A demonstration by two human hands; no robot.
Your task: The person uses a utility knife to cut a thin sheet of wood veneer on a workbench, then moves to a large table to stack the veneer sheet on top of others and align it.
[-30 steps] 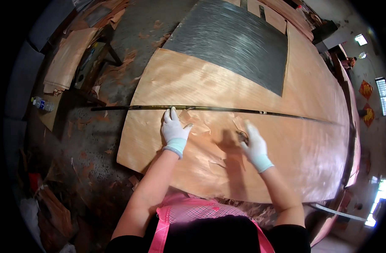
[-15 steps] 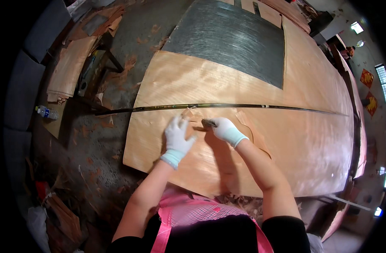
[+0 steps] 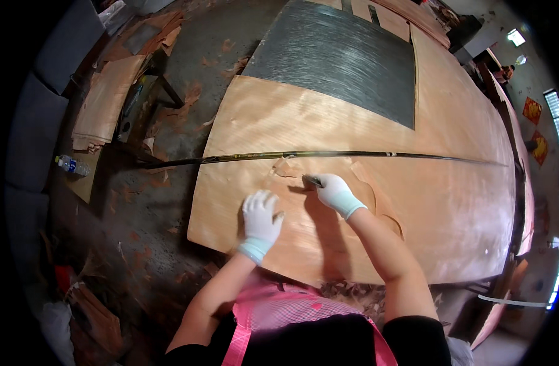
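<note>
A large pale wood veneer sheet (image 3: pixel 230 128) lies in front of me. My left hand (image 3: pixel 261 221), in a white knit glove with a mint cuff, rests on or just over it near its front left part, fingers stretched and thumb apart, holding nothing. Farther right, my gloved right hand (image 3: pixel 335 191) is closed around a small dark hand tool (image 3: pixel 313 180), perhaps a blade, its tip pointing left. Just beyond the tool is a small loose veneer piece (image 3: pixel 286 168). A curved veneer strip (image 3: pixel 371 189) lies beside my right wrist.
A long thin dark rod (image 3: pixel 279 155) crosses the sheet beyond my hands. Farther back lies a dark grey rectangular panel (image 3: pixel 340 58). At left, stacked veneer (image 3: pixel 105 104) sits on a stand near a plastic bottle (image 3: pixel 72 165). Veneer scraps litter the floor (image 3: pixel 139 207).
My left hand has drawn back toward me, away from the loose veneer piece and the rod, its fingers now flatter. My right hand keeps the tool and has barely moved; the view shifted slightly.
</note>
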